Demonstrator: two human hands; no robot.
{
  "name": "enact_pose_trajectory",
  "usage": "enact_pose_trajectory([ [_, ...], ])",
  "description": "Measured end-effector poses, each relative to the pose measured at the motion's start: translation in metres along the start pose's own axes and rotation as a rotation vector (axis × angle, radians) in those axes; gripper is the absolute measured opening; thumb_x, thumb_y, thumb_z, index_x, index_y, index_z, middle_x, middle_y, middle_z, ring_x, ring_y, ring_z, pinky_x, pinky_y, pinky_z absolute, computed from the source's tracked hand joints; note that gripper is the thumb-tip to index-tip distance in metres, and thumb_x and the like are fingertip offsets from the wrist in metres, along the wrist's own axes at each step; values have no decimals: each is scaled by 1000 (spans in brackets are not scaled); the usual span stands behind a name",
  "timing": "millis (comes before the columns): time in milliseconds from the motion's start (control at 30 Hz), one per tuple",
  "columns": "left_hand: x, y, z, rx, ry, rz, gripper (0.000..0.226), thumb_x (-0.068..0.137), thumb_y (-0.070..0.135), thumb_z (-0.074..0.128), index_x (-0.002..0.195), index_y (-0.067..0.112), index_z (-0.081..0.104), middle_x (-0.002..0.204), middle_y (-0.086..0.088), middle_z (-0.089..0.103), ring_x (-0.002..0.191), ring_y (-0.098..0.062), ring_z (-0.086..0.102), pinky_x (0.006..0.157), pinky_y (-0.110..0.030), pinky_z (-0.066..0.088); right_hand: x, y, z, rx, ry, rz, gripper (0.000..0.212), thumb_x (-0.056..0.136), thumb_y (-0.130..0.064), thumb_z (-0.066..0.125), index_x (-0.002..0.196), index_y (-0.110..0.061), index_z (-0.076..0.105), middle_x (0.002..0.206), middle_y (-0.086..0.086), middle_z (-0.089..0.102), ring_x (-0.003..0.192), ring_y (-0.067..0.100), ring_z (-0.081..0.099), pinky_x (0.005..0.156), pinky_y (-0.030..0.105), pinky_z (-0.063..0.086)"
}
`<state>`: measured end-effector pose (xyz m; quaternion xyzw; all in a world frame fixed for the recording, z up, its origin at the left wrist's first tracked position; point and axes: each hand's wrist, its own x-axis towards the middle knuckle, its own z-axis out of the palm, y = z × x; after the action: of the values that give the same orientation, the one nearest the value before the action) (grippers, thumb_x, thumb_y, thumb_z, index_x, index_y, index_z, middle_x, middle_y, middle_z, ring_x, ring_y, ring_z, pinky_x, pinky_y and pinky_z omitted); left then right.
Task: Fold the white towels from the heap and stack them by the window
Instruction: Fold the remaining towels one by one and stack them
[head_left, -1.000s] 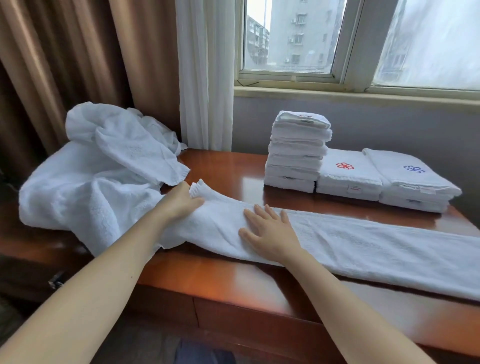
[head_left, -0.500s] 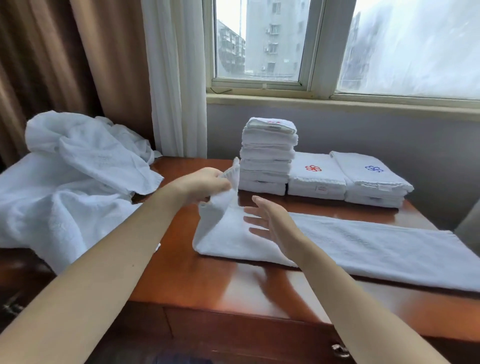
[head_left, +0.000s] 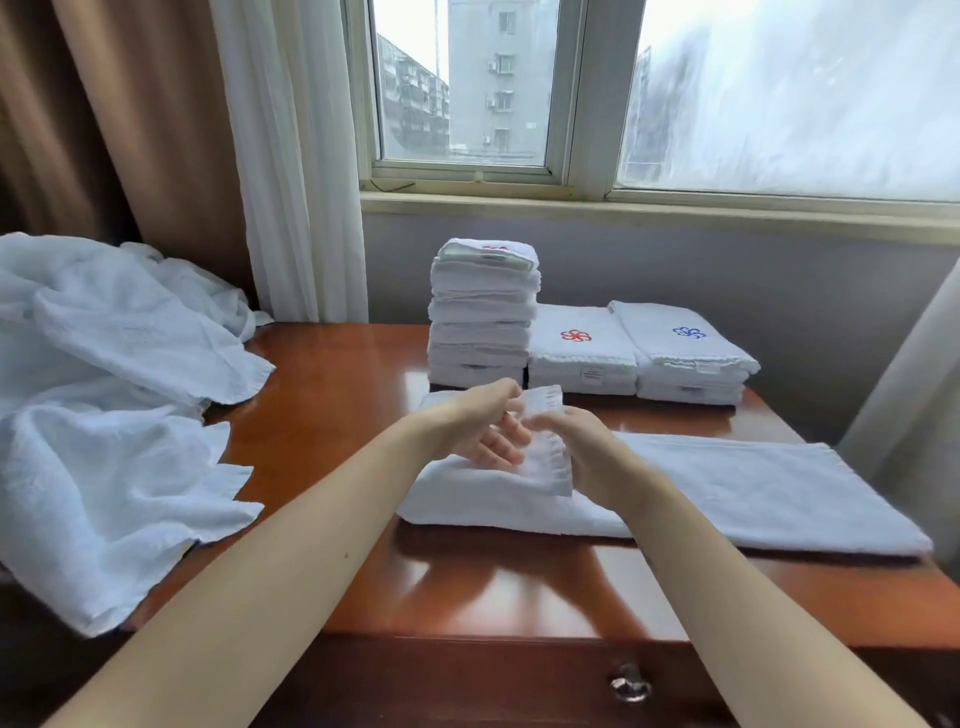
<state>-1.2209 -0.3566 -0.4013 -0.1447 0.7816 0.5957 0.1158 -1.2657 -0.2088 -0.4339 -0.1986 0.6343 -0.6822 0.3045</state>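
Observation:
A long white towel (head_left: 753, 488), folded into a narrow strip, lies across the wooden table (head_left: 337, 395). My left hand (head_left: 472, 415) pinches its left end and holds that flap up, carried over to the right. My right hand (head_left: 597, 452) lies on the strip under the flap, its fingers straight and pointing left; the flap hides part of it. The heap of loose white towels (head_left: 104, 415) is at the left. By the window stand a tall stack of folded towels (head_left: 483, 312), a red-logo stack (head_left: 582, 358) and a blue-logo stack (head_left: 685, 358).
A white sheer curtain (head_left: 291, 156) and a brown drape hang behind the heap. The window sill (head_left: 649, 208) runs above the stacks. A drawer knob (head_left: 630, 686) shows on the table's front. A pale object stands at the right edge.
My left hand lifted the towel's left end off the table and carried it rightward over my right hand. The view swung right, so the heap sits further left.

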Motion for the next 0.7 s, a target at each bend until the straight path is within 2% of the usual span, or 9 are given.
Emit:
enact_pose_trajectory([
  [100, 4, -12, 4, -18, 107, 66, 34, 100, 31, 40, 121, 10, 57, 96, -6, 64, 62, -17, 60, 58, -29, 53, 1, 12, -5, -244, 227, 31, 43, 78, 8, 49, 115, -9, 64, 89, 9, 64, 74, 20, 60, 63, 29, 46],
  [233, 8, -36, -12, 531, 534, 323, 32, 100, 25, 40, 121, 27, 63, 113, 9, 64, 103, -15, 62, 80, -30, 47, 2, 21, -8, -338, 370, 62, 59, 83, 3, 50, 139, -15, 43, 92, 5, 61, 55, 10, 57, 40, 15, 36],
  [300, 7, -51, -21, 773, 609, 341, 34, 98, 21, 38, 114, 27, 67, 117, 9, 61, 110, -19, 57, 86, -34, 47, 4, 23, -9, -443, 382, 68, 74, 85, -3, 49, 152, -21, 23, 95, 1, 56, 59, 11, 55, 37, 15, 35],
  [367, 8, -64, -22, 973, 531, 319, 30, 95, 20, 36, 100, 20, 65, 113, 5, 60, 110, -28, 54, 84, -38, 47, 5, 21, -8, -591, 376, 79, 79, 85, -7, 48, 155, -23, 15, 112, 0, 49, 80, 19, 56, 53, 23, 46],
  [400, 10, -69, -21, 1056, 472, 301, 29, 96, 22, 34, 104, 17, 62, 119, 2, 57, 115, -29, 50, 89, -40, 46, 5, 19, -6, -716, 382, 91, 79, 84, -9, 48, 155, -24, 16, 124, 2, 43, 94, 22, 55, 67, 28, 49],
  [467, 13, -76, -18, 1171, 378, 272, 37, 102, 29, 31, 130, 18, 52, 141, -3, 44, 133, -28, 37, 110, -43, 33, 8, 18, 1, -1037, 434, 41, 75, 85, -14, 51, 153, -22, 20, 141, 5, 31, 117, 24, 48, 81, 33, 44],
  [533, 16, -79, -17, 1221, 365, 265, 47, 104, 34, 27, 146, 19, 38, 156, -8, 28, 146, -25, 21, 120, -43, 16, 11, 17, 15, -1230, 476, -179, 68, 89, -15, 50, 153, -19, 25, 150, 3, 29, 131, 25, 38, 94, 35, 41],
  [600, 16, -82, -14, 1253, 390, 267, 50, 104, 38, 24, 151, 20, 32, 162, -11, 18, 150, -24, 11, 122, -43, 7, 16, 20, 27, -1249, 379, -300, 61, 94, -13, 43, 153, -17, 28, 156, 0, 30, 141, 22, 30, 111, 38, 31],
  [700, 16, -89, -10, 1251, 412, 230, 54, 105, 41, 19, 156, 24, 20, 165, -9, 6, 152, -21, 1, 123, -43, -1, 25, 38, 26, -1402, 205, -144, 49, 103, -24, 30, 151, -18, 27, 161, 0, 23, 150, 19, 14, 121, 48, 9],
])
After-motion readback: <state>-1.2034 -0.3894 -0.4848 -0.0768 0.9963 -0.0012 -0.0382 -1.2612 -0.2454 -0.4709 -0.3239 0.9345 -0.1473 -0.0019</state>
